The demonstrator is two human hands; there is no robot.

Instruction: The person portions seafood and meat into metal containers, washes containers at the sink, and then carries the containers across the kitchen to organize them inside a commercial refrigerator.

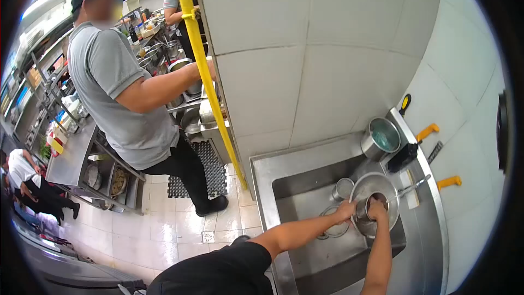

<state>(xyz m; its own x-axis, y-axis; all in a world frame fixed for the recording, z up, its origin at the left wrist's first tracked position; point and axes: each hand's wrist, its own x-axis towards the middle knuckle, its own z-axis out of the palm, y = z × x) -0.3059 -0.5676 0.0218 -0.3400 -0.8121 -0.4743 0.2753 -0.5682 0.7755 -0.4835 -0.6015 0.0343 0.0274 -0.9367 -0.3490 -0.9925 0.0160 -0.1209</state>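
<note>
My left hand grips the side of a small metal pot, fingers closed round its edge. Inside that pot's mouth is my right hand; its fingers are hidden, so whether they hold anything cannot be made out. The pot is tilted over a wide metal bowl at the right side of the sink. Close by in the basin are a small metal cup and a round metal-rimmed item, partly covered by my left forearm. Under the faucet sits the bowl.
A metal pot with something green inside and a black object stand on the sink's back ledge. Orange-handled taps are on the right. Left of a yellow pipe, a person in a grey shirt stands on the tiled floor.
</note>
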